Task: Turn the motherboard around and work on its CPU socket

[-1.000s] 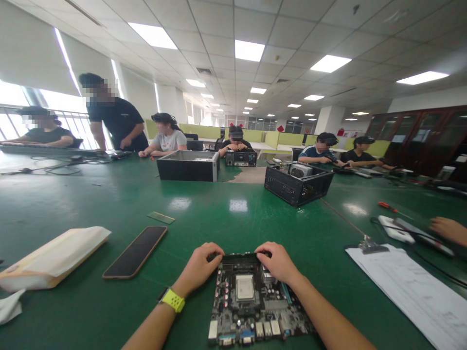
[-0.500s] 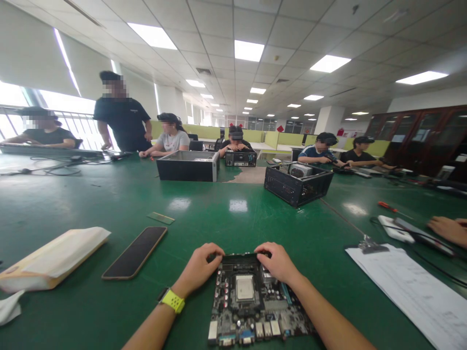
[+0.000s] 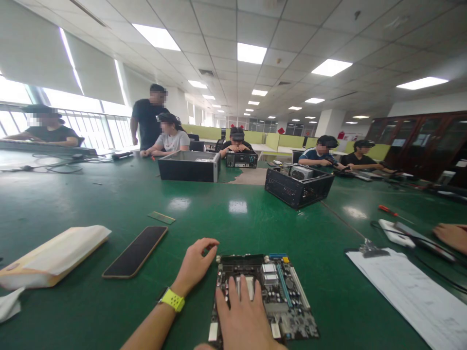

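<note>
A motherboard (image 3: 272, 307) lies flat on the green table before me, with a pale square processor (image 3: 250, 286) in its socket and a dark memory slot along its far edge. My right hand (image 3: 243, 318) is over the board's near left part, palm down and fingers spread, the fingertips at the processor and partly covering it. Whether they press on it I cannot tell. Just off the far left corner is my left hand (image 3: 197, 262), its fingers loosely curved and the thumb a little apart, with nothing visible in it. A yellow-green watch strap circles that wrist.
Left of me lie a phone (image 3: 135, 253), a tissue pack (image 3: 58, 255) and a thin green strip (image 3: 161, 217). To the right are a clipboard (image 3: 412, 287), a red screwdriver (image 3: 388, 210) and a co-worker's hand (image 3: 451, 236). Computer cases (image 3: 299, 187) stand farther back; several people sit around.
My right hand has left the board's far edge and come back toward me, spreading over the processor area. My left hand has moved slightly off the corner. The standing person has shifted right.
</note>
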Available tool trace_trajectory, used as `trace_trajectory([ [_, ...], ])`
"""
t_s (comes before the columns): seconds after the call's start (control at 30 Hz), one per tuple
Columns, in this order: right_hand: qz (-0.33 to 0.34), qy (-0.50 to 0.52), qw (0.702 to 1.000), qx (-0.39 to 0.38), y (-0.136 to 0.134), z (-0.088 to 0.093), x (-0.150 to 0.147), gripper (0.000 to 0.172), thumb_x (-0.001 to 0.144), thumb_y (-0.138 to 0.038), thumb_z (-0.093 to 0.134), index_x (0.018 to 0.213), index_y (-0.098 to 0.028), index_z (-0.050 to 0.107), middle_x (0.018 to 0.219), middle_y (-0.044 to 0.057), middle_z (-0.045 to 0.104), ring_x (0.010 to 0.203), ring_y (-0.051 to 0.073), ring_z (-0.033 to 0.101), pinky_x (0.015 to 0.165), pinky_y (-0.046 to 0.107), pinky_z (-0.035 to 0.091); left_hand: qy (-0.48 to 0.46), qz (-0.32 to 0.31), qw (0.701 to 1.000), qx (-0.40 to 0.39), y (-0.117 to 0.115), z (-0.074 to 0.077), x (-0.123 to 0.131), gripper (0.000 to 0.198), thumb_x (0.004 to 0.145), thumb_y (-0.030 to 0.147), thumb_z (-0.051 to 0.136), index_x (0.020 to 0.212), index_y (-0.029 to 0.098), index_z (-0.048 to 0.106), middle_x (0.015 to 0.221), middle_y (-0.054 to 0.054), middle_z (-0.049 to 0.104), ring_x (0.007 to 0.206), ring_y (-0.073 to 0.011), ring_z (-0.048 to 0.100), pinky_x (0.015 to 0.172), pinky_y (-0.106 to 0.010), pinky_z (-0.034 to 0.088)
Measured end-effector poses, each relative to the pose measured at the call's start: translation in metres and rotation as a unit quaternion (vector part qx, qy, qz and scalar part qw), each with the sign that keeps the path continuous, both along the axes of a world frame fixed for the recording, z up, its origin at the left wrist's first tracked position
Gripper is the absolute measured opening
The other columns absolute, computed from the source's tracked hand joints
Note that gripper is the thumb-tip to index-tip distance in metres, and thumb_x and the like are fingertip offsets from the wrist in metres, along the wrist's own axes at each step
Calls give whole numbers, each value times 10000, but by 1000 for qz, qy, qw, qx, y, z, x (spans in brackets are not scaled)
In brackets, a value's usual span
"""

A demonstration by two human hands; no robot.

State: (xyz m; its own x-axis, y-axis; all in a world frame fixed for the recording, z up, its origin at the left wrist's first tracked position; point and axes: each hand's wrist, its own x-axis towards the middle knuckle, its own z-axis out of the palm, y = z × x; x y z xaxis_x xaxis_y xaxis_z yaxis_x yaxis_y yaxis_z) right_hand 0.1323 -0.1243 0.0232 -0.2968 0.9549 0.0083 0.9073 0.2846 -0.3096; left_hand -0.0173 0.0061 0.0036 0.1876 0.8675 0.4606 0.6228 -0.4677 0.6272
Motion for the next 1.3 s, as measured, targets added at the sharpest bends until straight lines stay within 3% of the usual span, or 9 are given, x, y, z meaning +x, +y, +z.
trace_trajectory([
  [0.1, 7, -7, 999, -33, -2, -9, -7, 772, 749, -623, 479, 1379, -188, 384, 1450, 189, 297, 1322, 447, 209, 1006, 669, 152, -2, -4, 1000, -2, -1, 1, 1, 231, 813, 312, 479, 873, 199, 672, 869, -37, 703, 789, -186, 633, 740, -306, 495],
  [0.23, 5, -17, 1000, 18, 24, -8, 30, 656, 789, -565, 449, 1367, -262, 392, 1452, 130, 327, 1322, 397, 252, 1031, 598, 177, -3, -1, 1000, -10, -2, 1, 2, 230, 812, 300, 472, 877, 199, 669, 869, -39, 700, 797, -189, 633, 732, -309, 495],
  [0.43, -198, -107, 974, 40, 104, -11, 124, 537, 861, -460, 344, 1358, -269, 407, 1449, 67, 348, 1325, 320, 265, 1047, 529, 172, 2, -11, 1000, -14, -2, 1, 1, 229, 818, 299, 478, 890, 201, 673, 874, -37, 696, 803, -191, 631, 758, -323, 494],
  [0.57, -253, -120, 959, 40, 131, -20, 158, 519, 882, -448, 303, 1368, -285, 387, 1454, 36, 339, 1319, 281, 273, 1048, 508, 172, 4, -13, 1000, -15, -4, 3, 2, 220, 808, 301, 491, 878, 209, 679, 873, -32, 698, 805, -192, 633, 787, -331, 493],
  [0.77, -212, -101, 971, 51, 105, -10, 134, 477, 875, -453, 343, 1296, -282, 488, 1382, 76, 441, 1204, 311, 408, 958, 492, 293, 7, -20, 1000, -15, -6, 6, 4, 200, 805, 304, 506, 878, 218, 672, 869, -26, 695, 811, -197, 627, 798, -340, 495],
  [0.9, -117, -67, 988, 79, 53, 1, 81, 527, 828, -536, 424, 1221, -212, 561, 1226, 155, 558, 1063, 351, 505, 861, 468, 377, 29, -41, 999, -5, -7, 6, 6, 206, 830, 303, 506, 952, 211, 644, 940, -46, 674, 858, -203, 609, 826, -354, 482],
  [1.03, 13, 13, 999, 40, 18, 15, 46, 477, 770, -569, 511, 1104, -247, 624, 994, 94, 669, 911, 291, 586, 793, 377, 423, 84, -88, 992, 17, -9, 2, 8, 449, 769, 363, 621, 1200, 263, 545, 1196, -61, 594, 1111, -254, 510, 965, -418, 384],
  [1.17, -22, 84, 991, 101, 45, 31, 63, 370, 848, -473, 455, 1082, -251, 637, 1081, 49, 655, 995, 222, 569, 888, 323, 379, 125, -115, 985, -7, -10, -2, 8, 508, 762, 330, 632, 1252, 283, 504, 1179, -57, 604, 1129, -257, 489, 982, -425, 334],
  [1.3, -53, 68, 993, 82, 94, 16, 100, 421, 767, -366, 568, 1142, -181, 614, 1166, 82, 611, 1103, 228, 501, 934, 320, 346, 123, -127, 984, -23, -10, 0, 10, 443, 764, 292, 608, 1201, 269, 536, 1101, -48, 632, 1060, -240, 521, 949, -393, 351],
])
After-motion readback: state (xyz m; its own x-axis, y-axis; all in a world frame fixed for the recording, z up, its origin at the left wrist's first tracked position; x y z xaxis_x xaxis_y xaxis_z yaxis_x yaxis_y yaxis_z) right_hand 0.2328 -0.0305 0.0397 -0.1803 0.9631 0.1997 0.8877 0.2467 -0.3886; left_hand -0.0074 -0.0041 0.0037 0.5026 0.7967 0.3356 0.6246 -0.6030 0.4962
